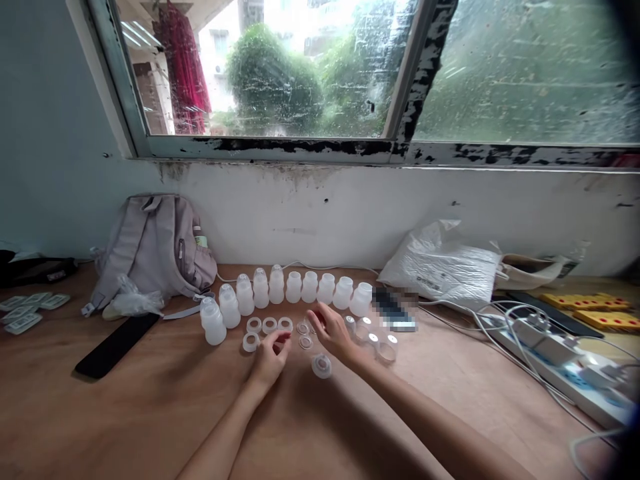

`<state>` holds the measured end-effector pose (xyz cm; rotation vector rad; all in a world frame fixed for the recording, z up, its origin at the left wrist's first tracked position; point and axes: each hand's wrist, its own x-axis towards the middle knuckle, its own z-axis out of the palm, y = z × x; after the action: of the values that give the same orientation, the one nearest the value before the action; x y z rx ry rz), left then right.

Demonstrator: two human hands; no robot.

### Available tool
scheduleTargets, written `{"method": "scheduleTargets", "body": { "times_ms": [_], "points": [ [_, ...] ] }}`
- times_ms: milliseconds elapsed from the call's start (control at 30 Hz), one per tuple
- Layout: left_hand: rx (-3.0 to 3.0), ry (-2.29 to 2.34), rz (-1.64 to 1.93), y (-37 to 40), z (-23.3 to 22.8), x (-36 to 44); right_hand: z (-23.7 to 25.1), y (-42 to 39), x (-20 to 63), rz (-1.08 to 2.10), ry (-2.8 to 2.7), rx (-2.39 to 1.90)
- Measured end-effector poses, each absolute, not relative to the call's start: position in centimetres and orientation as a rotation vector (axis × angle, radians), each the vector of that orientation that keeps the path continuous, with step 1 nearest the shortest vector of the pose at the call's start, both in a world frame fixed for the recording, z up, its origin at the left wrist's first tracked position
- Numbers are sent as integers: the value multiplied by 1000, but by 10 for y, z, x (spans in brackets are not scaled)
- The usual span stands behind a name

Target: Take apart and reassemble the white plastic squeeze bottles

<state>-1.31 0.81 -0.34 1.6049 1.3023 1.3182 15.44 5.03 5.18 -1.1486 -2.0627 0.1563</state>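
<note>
My left hand [270, 360] is beside several white bottle rings [251, 342], its fingers curled and fingertips close together; I cannot make out anything between them. My right hand [334, 333] hovers over small clear discs [305, 342], its fingers bent but apart. Between and below the hands, a clear bottle nipple [321, 366] lies on the table. Behind them stands a curved row of frosted baby bottles: those on the left, such as the capped bottle [213, 323], wear clear domed tops, while those on the right, like the topless bottle [361, 300], do not.
Clear caps [387, 350] lie right of my right hand, partly behind the wrist. A black phone [117, 345] and a backpack [155, 247] are on the left. On the right are a plastic bag [440, 267], white cables and a power strip [555, 367]. A wall and window rise behind.
</note>
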Motion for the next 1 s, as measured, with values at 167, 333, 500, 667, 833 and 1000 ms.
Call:
{"method": "scheduleTargets", "body": {
  "times_ms": [167,333,500,667,833,1000],
  "points": [
    [1956,1312,1263,-4,3,-7,20,0,183,352,-2110,-1171],
    [2240,1216,1124,-15,10,-2,4,-8,184,393,-2210,-1242],
    [2442,1196,981,-21,14,3,-6,-5,186,353,-2225,-1146],
    [2578,1190,856,-24,11,9,-8,-5,189,361,-2242,-1088],
    [2596,1198,842,-24,8,12,-7,-6,187,399,-2257,-1044],
    [2597,1182,854,-24,8,14,-5,-10,185,435,-2246,-992]
  ]
}}
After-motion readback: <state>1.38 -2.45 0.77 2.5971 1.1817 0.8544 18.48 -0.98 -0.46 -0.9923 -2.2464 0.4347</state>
